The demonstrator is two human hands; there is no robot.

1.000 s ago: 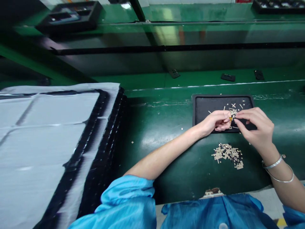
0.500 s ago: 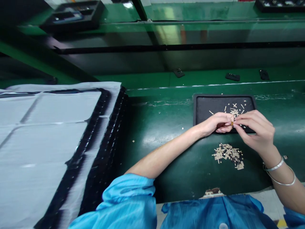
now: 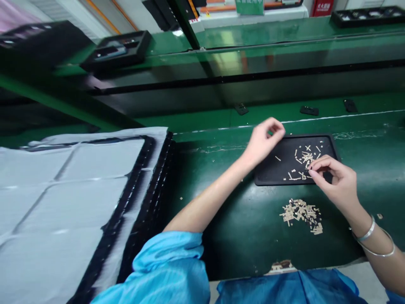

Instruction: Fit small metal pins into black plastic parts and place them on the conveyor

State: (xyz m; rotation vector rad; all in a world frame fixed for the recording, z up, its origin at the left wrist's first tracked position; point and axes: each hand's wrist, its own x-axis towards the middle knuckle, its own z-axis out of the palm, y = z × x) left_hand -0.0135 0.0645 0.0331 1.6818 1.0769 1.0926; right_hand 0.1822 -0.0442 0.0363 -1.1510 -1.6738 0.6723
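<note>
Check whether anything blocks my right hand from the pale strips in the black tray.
Nothing visible: the right hand is beside the pale strips in the black tray; the left hand is near its far-left corner.

Single head-worn view, facing forward and down from above the wearer's blue sleeve (image 3: 171, 261); the left hand (image 3: 265, 138) and right hand (image 3: 340, 181) occupy middle range above the counter (image 3: 240, 223), the green shelf (image 3: 268, 33) farther off.

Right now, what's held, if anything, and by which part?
The right hand seems to pinch a tiny dark piece, which part too small to tell; nothing shows in the left hand.
</note>
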